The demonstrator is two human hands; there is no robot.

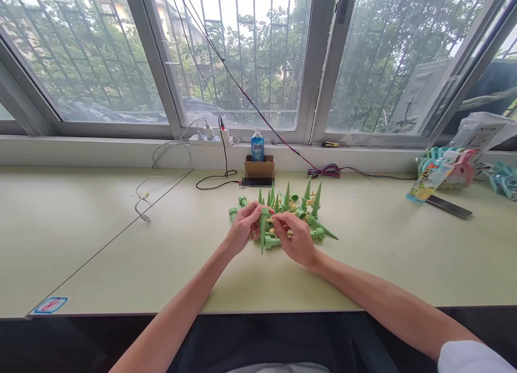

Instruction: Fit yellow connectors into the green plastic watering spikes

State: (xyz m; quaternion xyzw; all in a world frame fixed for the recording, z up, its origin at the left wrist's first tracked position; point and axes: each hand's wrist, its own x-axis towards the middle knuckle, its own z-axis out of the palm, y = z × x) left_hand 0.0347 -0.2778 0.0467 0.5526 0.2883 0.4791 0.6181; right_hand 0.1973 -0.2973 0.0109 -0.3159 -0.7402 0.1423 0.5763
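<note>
My left hand (241,226) is closed around the capped top of a green plastic watering spike (263,237), whose tip points down. Between the pinched fingers of my right hand (298,239) is a small yellow valve piece (270,220), at the spike's upper side. How far it sits in the spike is too small to tell. Around and behind both hands lies a pile of similar parts: several green spikes (316,201) stand upright, while others, such as one long green spike (326,227), lie flat. More yellow pieces are scattered among them, partly hidden by my hands.
Behind the pile, a blue-labelled bottle (257,146) stands in a cardboard box (259,166). A power strip (210,140) and a coiled cable (324,170) lie near the window. At right are a dark phone (449,206) and a yellow-blue packet (430,180). A white cable (142,209) lies left.
</note>
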